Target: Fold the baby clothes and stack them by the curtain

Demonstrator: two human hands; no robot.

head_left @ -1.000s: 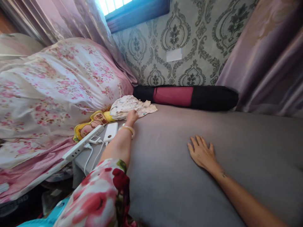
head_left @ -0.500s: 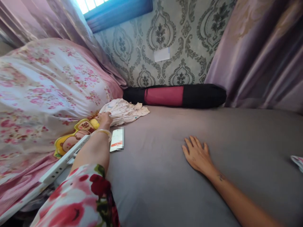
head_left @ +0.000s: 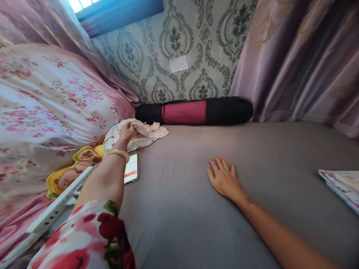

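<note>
A crumpled white garment or cloth [head_left: 146, 135] with small prints lies at the far left of the grey sheet [head_left: 179, 209]. My left hand [head_left: 127, 130] is closed on it, pinching up a fold. Just to the right of my left forearm, a phone [head_left: 131, 170] with a lit screen rests on the sheet, partly covered by the arm. My right hand [head_left: 223, 177] lies flat on the sheet, fingers spread, holding nothing.
A yellow cartoon cushion [head_left: 67, 175] sits beside a white slotted rail [head_left: 53, 209]. Floral bedding [head_left: 56, 101] rises at left. A black and red roll-shaped bag [head_left: 193, 111] lies along the wall. Folded printed cloth [head_left: 343, 185] is at the right edge.
My left hand has moved from beside the cloth onto it and closed, lifting a fold. My right hand stays flat on the sheet. The view has shifted rightward, bringing in more folded cloth.
</note>
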